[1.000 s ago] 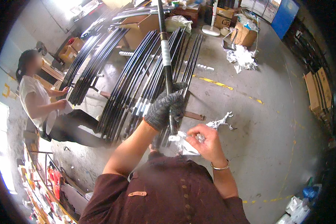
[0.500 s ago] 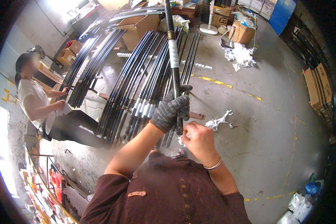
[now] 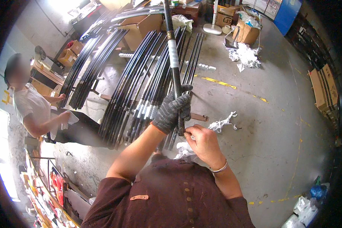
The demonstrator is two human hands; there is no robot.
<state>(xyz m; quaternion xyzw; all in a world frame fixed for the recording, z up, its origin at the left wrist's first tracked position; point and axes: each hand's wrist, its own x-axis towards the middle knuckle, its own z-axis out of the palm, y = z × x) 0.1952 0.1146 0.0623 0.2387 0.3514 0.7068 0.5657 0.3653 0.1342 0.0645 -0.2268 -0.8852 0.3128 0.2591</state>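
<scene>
My left hand [image 3: 173, 110], in a dark grey knit glove with an orange cuff, is wrapped round the lower part of a long black rod [image 3: 175, 78]. The rod stands steeply, carries a pale silver band and a small gold marking, and runs out past the top edge. At its butt end my bare right hand [image 3: 203, 141] has thumb and fingers pinched together, touching or very near the rod; what they pinch is hidden. White crumpled material [image 3: 184, 150] shows just below, between that hand and my dark brown shirt.
Bundles of black rods [image 3: 127, 83] lie on low racks ahead and left. A co-worker [image 3: 34, 102] stands at the left, holding a white cloth. White scraps [image 3: 222, 122] lie on the floor at right. Farther off are a carton [image 3: 247, 32] and a white stand base [image 3: 212, 29].
The rod's upper part has shifted slightly left, and my right hand has moved a little left against its butt end. More white material shows below. The co-worker has leaned left and back.
</scene>
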